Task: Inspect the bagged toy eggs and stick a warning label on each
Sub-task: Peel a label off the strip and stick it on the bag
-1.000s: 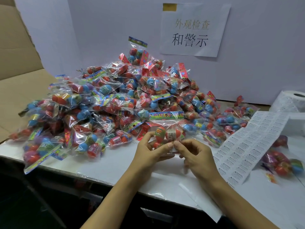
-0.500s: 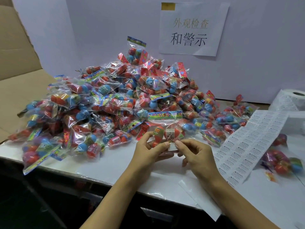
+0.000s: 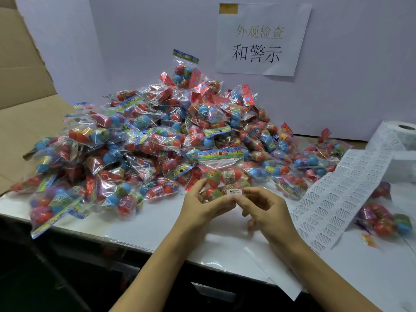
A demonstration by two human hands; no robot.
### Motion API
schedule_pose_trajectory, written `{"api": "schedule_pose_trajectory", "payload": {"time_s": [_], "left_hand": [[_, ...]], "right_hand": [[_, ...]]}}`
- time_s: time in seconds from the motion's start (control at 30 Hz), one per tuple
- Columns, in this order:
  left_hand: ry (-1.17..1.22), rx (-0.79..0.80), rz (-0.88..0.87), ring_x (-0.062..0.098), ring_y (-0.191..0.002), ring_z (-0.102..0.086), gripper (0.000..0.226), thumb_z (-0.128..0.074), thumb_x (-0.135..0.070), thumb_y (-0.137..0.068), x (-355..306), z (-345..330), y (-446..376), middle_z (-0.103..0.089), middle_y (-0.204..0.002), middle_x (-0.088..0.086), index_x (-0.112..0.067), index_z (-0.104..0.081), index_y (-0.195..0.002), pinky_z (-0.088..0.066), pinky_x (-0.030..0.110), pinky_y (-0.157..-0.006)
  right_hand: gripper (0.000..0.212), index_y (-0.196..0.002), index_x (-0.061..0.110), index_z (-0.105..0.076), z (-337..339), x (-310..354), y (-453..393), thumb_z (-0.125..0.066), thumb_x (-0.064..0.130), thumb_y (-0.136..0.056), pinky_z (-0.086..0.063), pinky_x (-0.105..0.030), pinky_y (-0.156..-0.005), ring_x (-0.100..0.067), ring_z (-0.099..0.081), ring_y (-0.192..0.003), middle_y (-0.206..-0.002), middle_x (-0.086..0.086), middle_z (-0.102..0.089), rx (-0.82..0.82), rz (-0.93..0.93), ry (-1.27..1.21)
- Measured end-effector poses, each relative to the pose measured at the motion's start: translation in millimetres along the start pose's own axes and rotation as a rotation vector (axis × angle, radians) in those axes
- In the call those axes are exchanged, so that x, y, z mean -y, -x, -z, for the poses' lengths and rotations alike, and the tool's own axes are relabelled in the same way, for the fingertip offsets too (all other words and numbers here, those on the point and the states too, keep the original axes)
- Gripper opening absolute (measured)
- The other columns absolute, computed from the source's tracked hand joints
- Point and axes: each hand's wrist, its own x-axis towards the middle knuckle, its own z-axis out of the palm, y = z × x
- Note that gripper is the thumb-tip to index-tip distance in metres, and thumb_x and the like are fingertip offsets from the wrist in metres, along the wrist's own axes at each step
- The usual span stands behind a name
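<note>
The warning label (image 3: pixel 234 191), loose a moment ago, now sits on the bag of toy eggs (image 3: pixel 221 176) at centre; left hand (image 3: pixel 203 204) grips the bag, right hand (image 3: pixel 262 209) pinches the label's 3 o'clock edge, so pressing remains.

Left hand (image 3: pixel 202 206) gripping bagged eggs (image 3: pixel 221 176); right hand (image 3: pixel 263 210) pinching warning label (image 3: pixel 234 191) against bag, beside heaped pile (image 3: pixel 139 140).

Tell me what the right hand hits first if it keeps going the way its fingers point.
The right hand points up-left: first the warning label at its fingertips, on the held bag; beyond, probably the pile of bagged eggs.
</note>
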Motion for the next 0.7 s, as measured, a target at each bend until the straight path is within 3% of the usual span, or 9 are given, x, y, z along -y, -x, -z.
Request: {"api": "schedule_pose_trajectory", "payload": {"time_s": [0.23, 0.7], "left_hand": [[-0.008, -0.024, 0.013, 0.030, -0.085, -0.075, 0.053, -0.081, -0.004, -0.072, -0.9, -0.6, -0.4, -0.076, -0.099, 0.024, -0.005, -0.062, -0.121, -0.061, 0.034, -0.078], [-0.043, -0.028, 0.011, 0.029, -0.086, -0.075, 0.054, -0.074, 0.000, -0.071, 1.0, 0.2, -2.5, -0.076, -0.099, 0.022, -0.008, -0.060, -0.122, -0.060, 0.033, -0.075]], "right_hand": [[0.016, -0.099, 0.011, -0.075, 0.3, 1.6, -0.3, -0.079, 0.014, -0.084, -0.053, -0.029, -0.047, -0.018, -0.068, -0.063, -0.076, -0.011, -0.075, 0.025, 0.051, -0.075], [0.020, -0.103, 0.007, -0.074, -0.4, 2.6, -1.6, -0.070, -0.006, -0.088, -0.054, -0.028, -0.047, -0.019, -0.068, -0.060, -0.073, -0.012, -0.074, 0.011, 0.032, -0.120]]}}
